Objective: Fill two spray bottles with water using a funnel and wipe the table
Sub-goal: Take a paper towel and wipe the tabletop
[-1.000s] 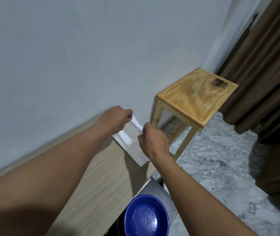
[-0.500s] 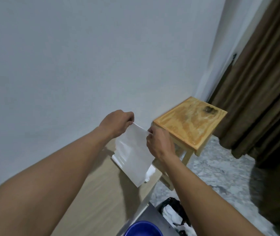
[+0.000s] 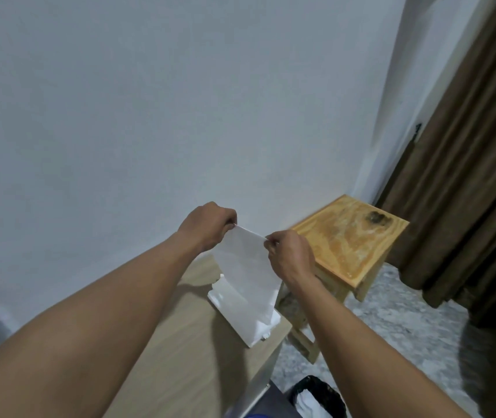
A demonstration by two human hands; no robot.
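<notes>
A white tissue sheet [image 3: 245, 267] hangs upright between both hands above the far right corner of the light wooden table [image 3: 180, 351]. My left hand [image 3: 207, 226] pinches its top left corner. My right hand [image 3: 290, 254] pinches the top right corner. Below the sheet a white tissue pack [image 3: 240, 315] lies on the table's corner. No spray bottle or funnel is in view.
A small wooden stool [image 3: 352, 236] stands right of the table against the white wall. A black-lined bin [image 3: 319, 396] with white paper sits on the marble floor below. Brown curtains [image 3: 466, 176] hang at the right. A sliver of a blue bowl [image 3: 258, 415] shows at the bottom edge.
Both hands have risen, drawing the tissue sheet up out of the pack until it hangs freely. The view has tilted upward, so the blue bowl has almost left the frame.
</notes>
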